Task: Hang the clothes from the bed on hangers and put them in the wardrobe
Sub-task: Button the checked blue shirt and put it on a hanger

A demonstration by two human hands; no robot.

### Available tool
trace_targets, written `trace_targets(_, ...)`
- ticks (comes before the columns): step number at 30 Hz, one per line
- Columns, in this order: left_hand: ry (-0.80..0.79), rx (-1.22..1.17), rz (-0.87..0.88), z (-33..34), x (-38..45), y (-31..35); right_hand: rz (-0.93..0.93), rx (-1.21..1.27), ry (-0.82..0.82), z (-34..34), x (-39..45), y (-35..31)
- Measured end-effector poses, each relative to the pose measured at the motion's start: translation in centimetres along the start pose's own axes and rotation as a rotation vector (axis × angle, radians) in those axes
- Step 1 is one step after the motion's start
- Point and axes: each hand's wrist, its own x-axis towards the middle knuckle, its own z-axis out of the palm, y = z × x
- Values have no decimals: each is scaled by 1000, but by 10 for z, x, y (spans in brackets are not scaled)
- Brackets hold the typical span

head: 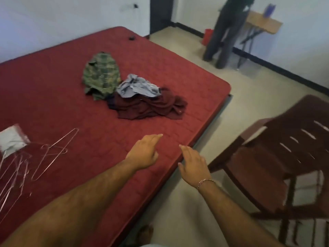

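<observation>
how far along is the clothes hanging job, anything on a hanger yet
Nothing looks done. The green plaid shirt, grey-blue garment and maroon garment lie crumpled on the bed, and the wire hangers are bare. Left hand and right hand hold nothing. Everything is left; no wardrobe shows.

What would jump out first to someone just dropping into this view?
The red mattress fills the left of the view, with a heap of clothes at its middle: a green plaid shirt, a grey-blue garment and a maroon one. Wire hangers lie scattered at the near left edge. Both hands, left hand and right hand, reach forward empty, and a dark wooden chair stands at right.
</observation>
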Motion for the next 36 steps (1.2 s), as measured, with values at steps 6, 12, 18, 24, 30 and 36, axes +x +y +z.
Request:
trace_targets(6,49,13,-193,-35,23,-72,-143,-42,-95,11,108,-35)
trace_targets(12,63,-8,-327,-45,93,-109,-217,-64,-160,31,227,-19)
trace_targets(18,76,-22,-446,-48,195,-137,-245,-132,-264,60,384,12)
trace_targets(24,84,-28,-564,-67,262,-157,-233,-154,-317,79,509,15)
trace_targets(30,209,-77,-646,-67,277,-179,-304,-445,-445,113,584,21)
trace_targets(36,188,-138,-703,-40,262,-189,-364,-392,-373,124,619,28)
